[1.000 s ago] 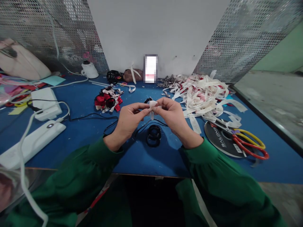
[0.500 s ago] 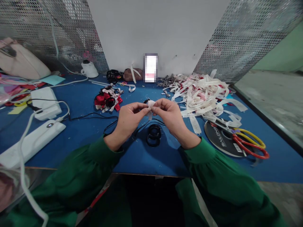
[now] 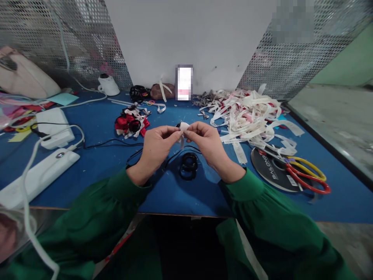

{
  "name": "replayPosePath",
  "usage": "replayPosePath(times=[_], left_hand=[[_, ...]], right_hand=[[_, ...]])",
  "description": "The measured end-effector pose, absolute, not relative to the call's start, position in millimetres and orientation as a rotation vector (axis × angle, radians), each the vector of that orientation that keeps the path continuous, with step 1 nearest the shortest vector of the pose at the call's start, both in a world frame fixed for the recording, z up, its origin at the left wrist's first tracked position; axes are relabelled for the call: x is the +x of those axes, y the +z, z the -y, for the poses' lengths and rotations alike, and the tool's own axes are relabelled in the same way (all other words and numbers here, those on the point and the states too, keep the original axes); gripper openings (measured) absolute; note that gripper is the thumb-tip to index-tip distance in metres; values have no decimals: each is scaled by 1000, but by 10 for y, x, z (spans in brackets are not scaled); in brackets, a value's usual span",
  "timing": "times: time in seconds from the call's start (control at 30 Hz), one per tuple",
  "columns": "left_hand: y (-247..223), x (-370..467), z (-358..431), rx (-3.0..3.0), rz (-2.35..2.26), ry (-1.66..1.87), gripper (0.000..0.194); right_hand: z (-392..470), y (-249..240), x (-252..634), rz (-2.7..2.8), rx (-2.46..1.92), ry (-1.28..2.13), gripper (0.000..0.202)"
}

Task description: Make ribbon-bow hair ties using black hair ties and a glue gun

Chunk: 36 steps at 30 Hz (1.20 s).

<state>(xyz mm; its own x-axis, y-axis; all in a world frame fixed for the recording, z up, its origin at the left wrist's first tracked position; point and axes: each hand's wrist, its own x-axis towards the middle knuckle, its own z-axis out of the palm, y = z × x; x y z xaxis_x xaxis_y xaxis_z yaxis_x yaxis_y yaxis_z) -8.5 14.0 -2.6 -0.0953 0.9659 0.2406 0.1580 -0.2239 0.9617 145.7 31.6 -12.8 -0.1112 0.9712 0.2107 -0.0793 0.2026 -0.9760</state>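
Observation:
My left hand (image 3: 155,149) and my right hand (image 3: 206,146) meet at mid-table, thumbs and fingertips pinched on a small white ribbon piece (image 3: 184,126). A short end of the ribbon hangs below the fingertips. Something black shows just behind the left fingertips, mostly hidden. Black hair ties (image 3: 188,166) lie on the blue table below and between my hands. To the left of my left hand is a pile of red, black and white hair ties (image 3: 132,122). Beyond my right hand lies a heap of cream ribbon strips (image 3: 250,112).
Scissors with yellow and red handles (image 3: 309,175) lie on a black disc (image 3: 269,173) at right. A lit phone (image 3: 184,82) leans on the back panel. White power blocks (image 3: 40,175), cables, a white cup (image 3: 108,85) and a pink bag (image 3: 29,76) are at left.
The view has shifted very slightly. My fingers have moved a little on the white ribbon, and both hands still pinch it.

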Motion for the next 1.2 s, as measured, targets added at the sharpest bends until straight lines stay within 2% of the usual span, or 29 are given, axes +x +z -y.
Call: replayPosePath(times=[0.33, 0.53, 0.7, 0.9, 1.2], left_hand=[[-7, -87, -108, 1605, -1324, 1308, 13], [-16, -84, -113, 1511, -1234, 1296, 18], [-22, -87, -120, 1463, -1225, 1347, 34], [-45, -88, -119, 1714, -1278, 1274, 22], [-43, -102, -99, 1830, -1301, 1262, 23]], right_hand=[[-256, -66, 1448, 1125, -878, 1458, 23], [-251, -73, 1453, 1002, -878, 1516, 26], [-261, -78, 1442, 932, -859, 1618, 32], [-248, -85, 1428, 897, -861, 1619, 32], [-216, -62, 1403, 805, -815, 1703, 33]])
